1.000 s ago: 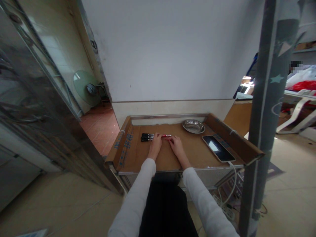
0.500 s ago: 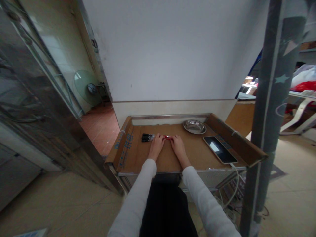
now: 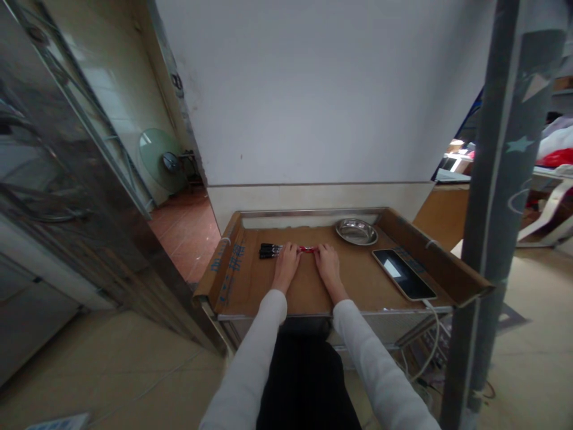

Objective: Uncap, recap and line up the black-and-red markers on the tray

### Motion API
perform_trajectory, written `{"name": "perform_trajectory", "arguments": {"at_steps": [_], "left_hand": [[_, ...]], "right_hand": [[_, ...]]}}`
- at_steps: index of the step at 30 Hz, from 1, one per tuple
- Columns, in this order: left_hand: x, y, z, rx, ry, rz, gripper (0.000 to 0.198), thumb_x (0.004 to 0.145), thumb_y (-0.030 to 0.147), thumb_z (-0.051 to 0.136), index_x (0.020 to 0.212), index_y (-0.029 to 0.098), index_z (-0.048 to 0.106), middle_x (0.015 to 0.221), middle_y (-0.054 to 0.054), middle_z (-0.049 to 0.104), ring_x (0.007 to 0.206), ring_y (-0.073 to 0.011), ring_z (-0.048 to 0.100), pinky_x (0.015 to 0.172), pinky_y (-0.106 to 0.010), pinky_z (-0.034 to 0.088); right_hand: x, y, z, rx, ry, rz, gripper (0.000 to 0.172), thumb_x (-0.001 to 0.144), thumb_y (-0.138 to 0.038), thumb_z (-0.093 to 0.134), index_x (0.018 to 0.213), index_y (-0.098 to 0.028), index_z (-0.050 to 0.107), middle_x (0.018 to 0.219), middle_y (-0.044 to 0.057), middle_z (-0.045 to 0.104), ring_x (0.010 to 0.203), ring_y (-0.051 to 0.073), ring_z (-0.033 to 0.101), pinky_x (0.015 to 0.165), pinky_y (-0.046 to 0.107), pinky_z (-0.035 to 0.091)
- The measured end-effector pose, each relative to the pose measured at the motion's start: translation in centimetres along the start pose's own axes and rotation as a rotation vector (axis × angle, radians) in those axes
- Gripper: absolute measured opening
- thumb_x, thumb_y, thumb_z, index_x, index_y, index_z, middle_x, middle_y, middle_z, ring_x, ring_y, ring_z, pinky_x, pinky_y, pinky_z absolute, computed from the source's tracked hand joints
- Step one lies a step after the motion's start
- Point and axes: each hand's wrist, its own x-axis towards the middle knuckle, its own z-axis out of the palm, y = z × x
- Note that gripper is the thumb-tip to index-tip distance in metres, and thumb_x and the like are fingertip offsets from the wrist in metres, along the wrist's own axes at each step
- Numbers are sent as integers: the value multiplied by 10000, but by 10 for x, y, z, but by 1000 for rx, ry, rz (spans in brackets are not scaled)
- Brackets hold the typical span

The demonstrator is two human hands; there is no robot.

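Several slim, pen-like sticks (image 3: 267,251) lie side by side on the cardboard, black ends to the left, with silver and red parts further right. My left hand (image 3: 287,264) rests over their middle, fingers curled down on them and hiding part of their length. Its fingertips reach the red part (image 3: 307,249), which shows between my hands. On the other side, my right hand (image 3: 328,263) has its fingers closed at the right end of that red part. The exact kind of the sticks is too small to make out.
A cardboard-lined metal table (image 3: 250,286) with raised sides stands before me against the wall. On it are a round steel dish (image 3: 357,232) and a phone (image 3: 404,275) with a white cable (image 3: 434,340). A grey post (image 3: 496,197) rises at the right.
My right hand has shifted slightly to the right, so more of the red part shows between my hands. The whole view has moved a little. My left hand keeps its place on the sticks.
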Motion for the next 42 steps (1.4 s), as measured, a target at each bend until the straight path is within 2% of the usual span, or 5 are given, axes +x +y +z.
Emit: {"name": "perform_trajectory", "arguments": {"at_steps": [6,16,27,36,42], "left_hand": [[-4,6,-6,155,98,-75,176,904,171,376,888,156,550,911,-81,556,880,-195,523,820,-333,411],[-32,2,-27,360,176,-438,211,870,127,378,982,118,557,982,-135,559,947,-261,499,817,-393,398],[-35,3,-26,347,95,-313,226,918,249,385,996,143,568,991,-112,600,960,-254,521,843,-398,408],[-31,17,-25,-86,-53,137,214,898,317,464,1079,243,551,1055,-27,585,882,-143,615,715,-226,476],[-29,16,-27,-258,137,122,228,888,283,486,1098,199,509,1068,-60,582,1033,-163,573,917,-318,467]], "right_hand": [[-4,2,0,57,33,-2,203,890,-196,414,905,-166,615,924,100,621,848,204,520,729,301,326],[-11,7,4,453,185,135,256,833,-214,353,906,-149,590,855,101,629,749,191,543,718,311,395],[-19,0,-4,749,142,17,249,819,-265,386,908,-168,597,888,90,629,761,188,548,734,334,434],[-21,-9,-18,1404,-186,204,351,684,-505,643,848,-195,661,680,-5,624,517,111,485,494,244,391],[-19,0,-11,1624,-97,375,327,592,-408,739,828,-191,677,786,16,680,583,103,538,541,237,431]]}}
